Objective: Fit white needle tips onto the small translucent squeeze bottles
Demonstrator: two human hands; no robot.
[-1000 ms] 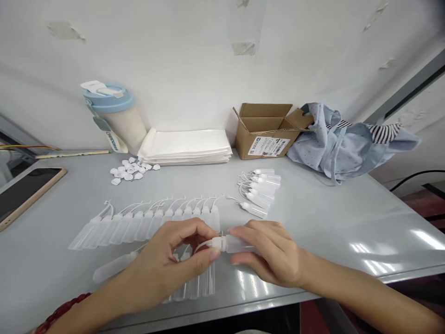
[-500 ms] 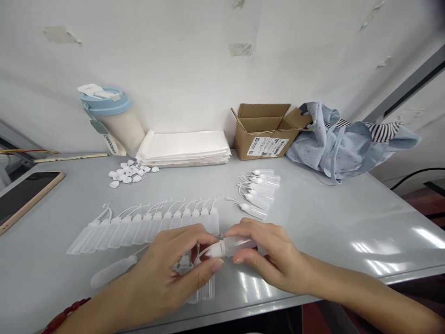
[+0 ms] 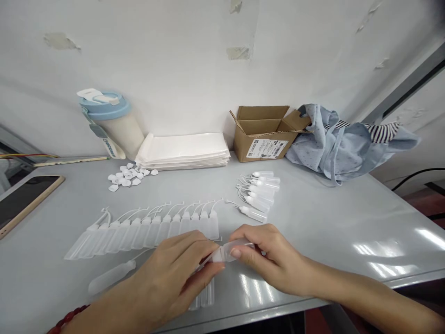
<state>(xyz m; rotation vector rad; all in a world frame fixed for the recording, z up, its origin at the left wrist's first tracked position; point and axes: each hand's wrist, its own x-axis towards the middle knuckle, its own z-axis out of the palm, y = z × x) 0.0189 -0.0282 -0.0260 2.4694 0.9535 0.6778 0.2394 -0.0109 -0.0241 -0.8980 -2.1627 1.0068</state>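
Note:
Both hands meet low over the front of the grey table. My right hand pinches a small clear squeeze bottle lying sideways, neck to the left. My left hand closes its fingertips on the bottle's white cap end. A row of several clear bottles with tethered caps lies side by side just beyond my hands. More bottles show under my left hand. One loose bottle lies to the left. A small cluster of capped bottles sits to the right of the row.
At the back stand a blue-lidded cup, a stack of white bags, an open cardboard box and bundled blue cloth. Loose white caps lie near the cup. A phone rests at the left edge.
Both hands have sunk slightly toward the table's front edge with the bottle. My left fingers have closed further over its cap end. The view tilted a little downward.

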